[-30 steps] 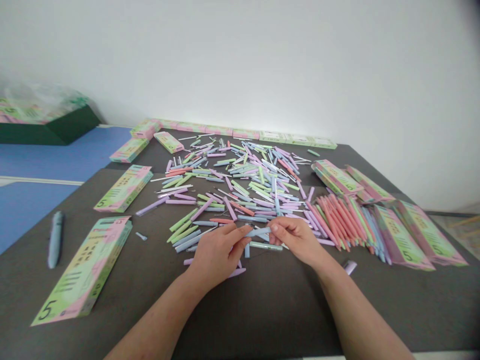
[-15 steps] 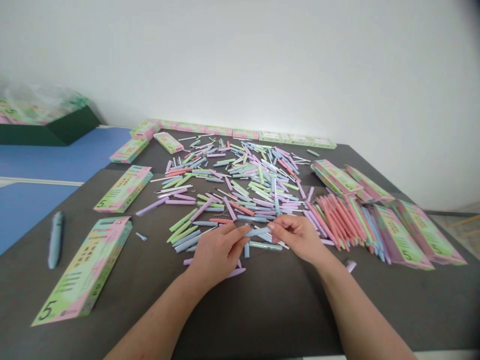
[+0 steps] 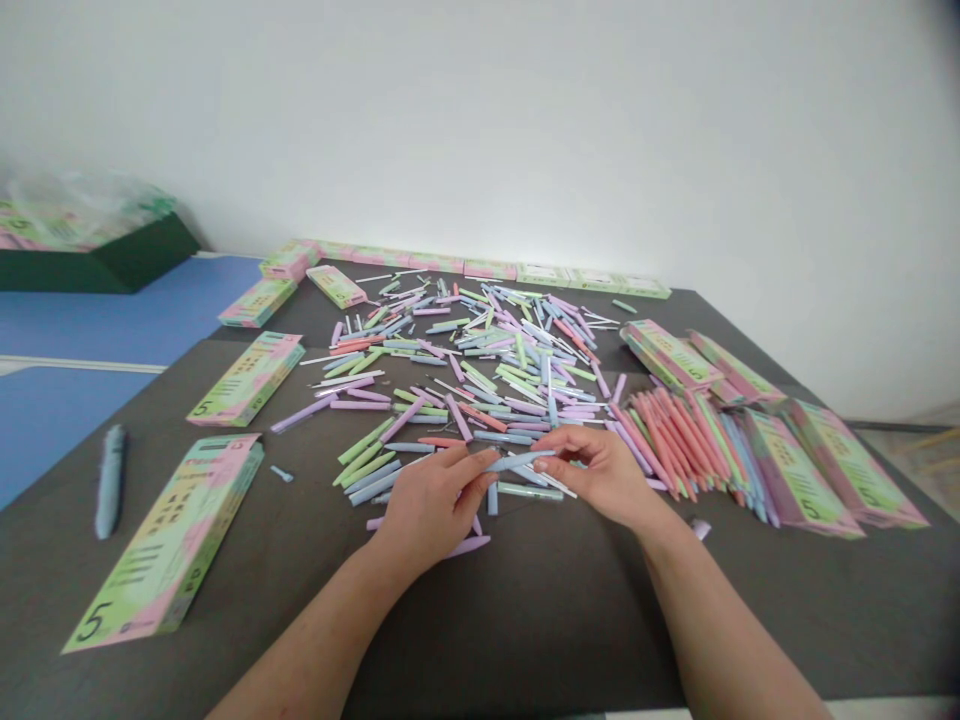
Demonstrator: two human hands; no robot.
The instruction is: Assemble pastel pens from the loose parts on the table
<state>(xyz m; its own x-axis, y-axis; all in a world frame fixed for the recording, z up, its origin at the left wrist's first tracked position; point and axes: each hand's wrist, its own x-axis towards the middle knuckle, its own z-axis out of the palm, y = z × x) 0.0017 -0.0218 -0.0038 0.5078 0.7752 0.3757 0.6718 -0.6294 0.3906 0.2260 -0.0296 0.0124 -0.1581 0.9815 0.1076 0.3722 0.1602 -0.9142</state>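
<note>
A light-blue pen barrel (image 3: 517, 461) is pinched in my left hand (image 3: 435, 500), between thumb and fingertips, and points right. Its tapered end lies between the parted thumb and index finger of my right hand (image 3: 596, 470), which look loose around it. Below the hands and behind them spreads a heap of loose pen parts (image 3: 517, 350) in blue, green, purple and coral, mixed with thin white refills. A clear-looking pale green barrel (image 3: 529, 491) lies just under the right fingertips. Purple barrels (image 3: 469, 545) are partly covered by my left hand.
A row of coral pens (image 3: 679, 440), with green and blue ones beside it, lies at right next to printed boxes (image 3: 806, 470). More boxes (image 3: 169, 540) line the left and the back. A thick blue pen (image 3: 110, 482) lies far left. A dark green bin (image 3: 97, 255) stands beyond.
My right thumb and index finger have parted and slid off the end of the blue barrel, so its tapered tip shows. My left hand has stayed in place.
</note>
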